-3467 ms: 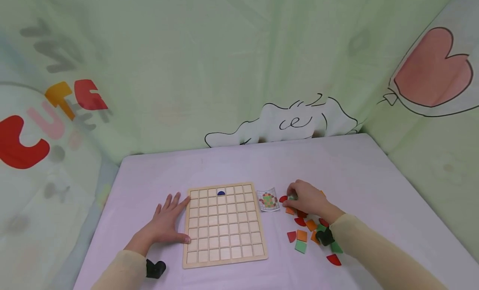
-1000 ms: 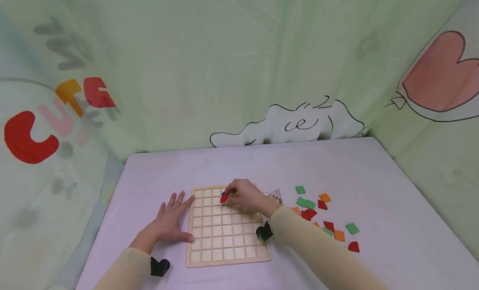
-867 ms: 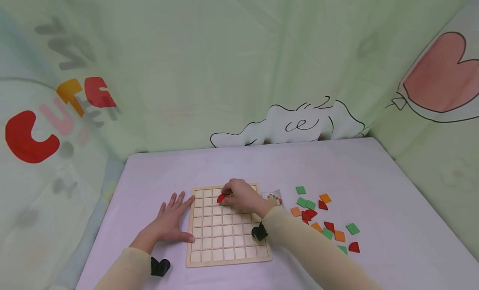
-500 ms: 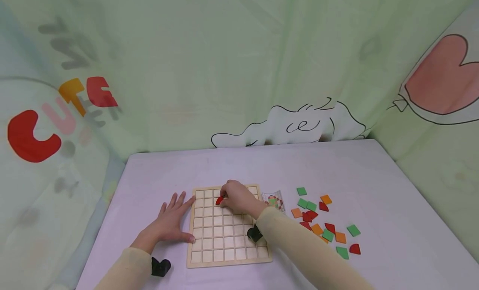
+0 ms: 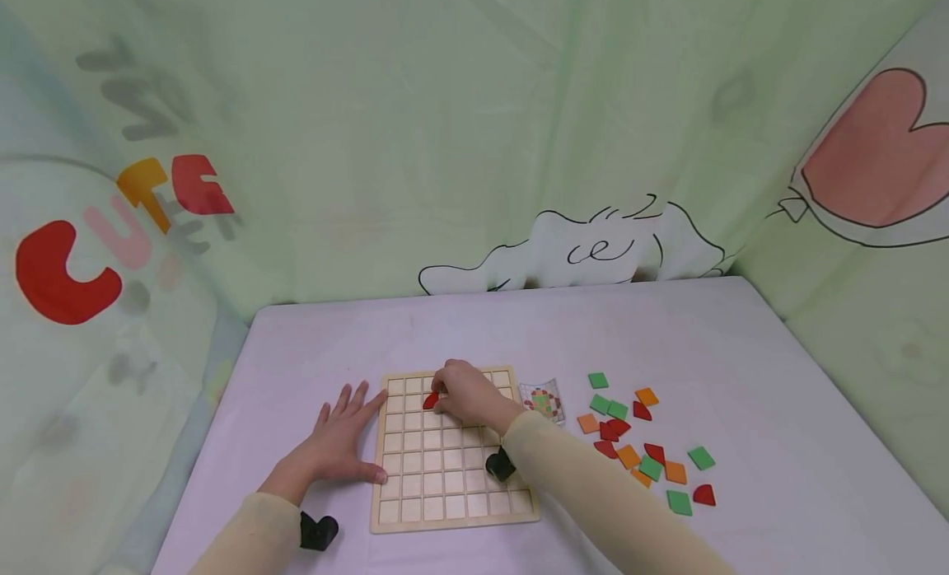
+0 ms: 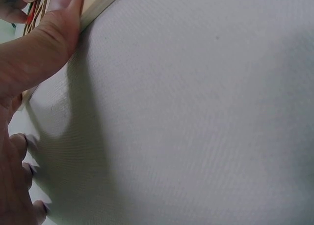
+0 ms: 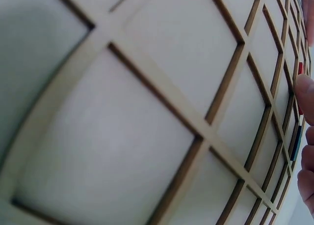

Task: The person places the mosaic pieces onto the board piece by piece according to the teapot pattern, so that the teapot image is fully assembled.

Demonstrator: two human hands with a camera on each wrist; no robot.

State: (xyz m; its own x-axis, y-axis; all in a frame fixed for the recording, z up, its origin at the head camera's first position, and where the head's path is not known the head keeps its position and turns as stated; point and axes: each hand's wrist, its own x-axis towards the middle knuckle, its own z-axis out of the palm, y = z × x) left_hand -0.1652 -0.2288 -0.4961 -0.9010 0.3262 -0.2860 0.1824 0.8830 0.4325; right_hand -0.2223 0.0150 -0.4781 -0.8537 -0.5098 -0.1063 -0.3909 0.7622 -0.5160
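Two hands are at the wooden board (image 5: 445,482), which lies flat on the pale, cloth-covered surface (image 5: 356,336). From where I stand, the right hand (image 5: 472,394) reaches over the far part of the board, its grip closed to a narrow pinch, thumb and fingertips on a red piece (image 5: 430,402). That piece is at the third column from the left, about the second row from the far edge; whether it sits fully down in its square, I cannot tell. Seen from the right wrist, a blue piece (image 7: 296,143) lies just beside it. The left hand (image 5: 343,439) has its grip spread wide, clasping nothing: thumb and forefinger touch the board's left edge, and the other fingertips rest on the cloth. Just beside the board's right edge lies a small card (image 5: 550,402) printed with a coloured pattern. Farther right are scattered green pieces (image 5: 597,380), orange squares (image 5: 647,396) and red wedges (image 5: 703,496), some overlapping. Both arms wear cream sleeves (image 5: 608,493), with a black device (image 5: 319,532) sticking out at each wrist.
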